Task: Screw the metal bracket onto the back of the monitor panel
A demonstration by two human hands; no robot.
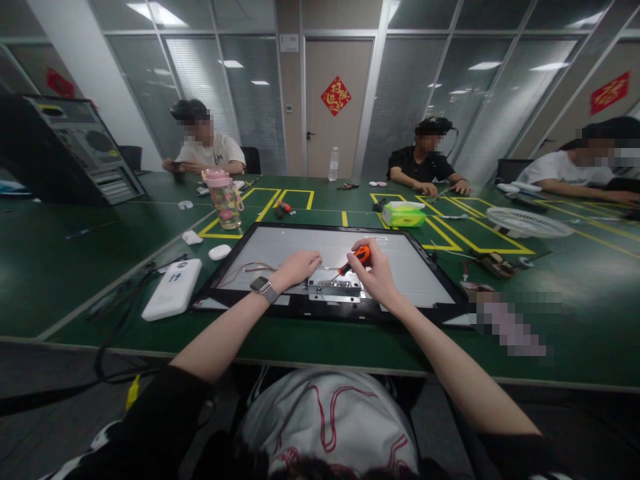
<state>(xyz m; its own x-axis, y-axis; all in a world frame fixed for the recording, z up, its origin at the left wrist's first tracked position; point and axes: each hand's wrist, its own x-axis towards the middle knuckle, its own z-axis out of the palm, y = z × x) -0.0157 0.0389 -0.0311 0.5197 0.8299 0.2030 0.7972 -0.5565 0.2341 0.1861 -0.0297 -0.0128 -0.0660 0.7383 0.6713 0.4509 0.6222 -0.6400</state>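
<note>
In front of me a large flat display panel (260, 243) with a black frame lies with its grey back up. A shiny metal bracket (336, 291) sits at its near edge. My right hand (377, 273) is closed around the orange and black handle of a screwdriver (361, 254), which slants down to the left over the bracket. My left hand (296, 270), with a watch on the wrist, lies on the panel just left of the bracket. Its fingers are bent and close together; whatever they may hold is hidden. Thin wires (257, 268) run across the panel beside it.
Left of the panel lie a white power bank (173, 289) and a white rounded object (219, 252); a pink-lidded bottle (223, 200) stands behind. A computer case (75, 150) is far left. Beyond are a green pack (403, 214) and a white fan grille (527, 222). Several people sit opposite.
</note>
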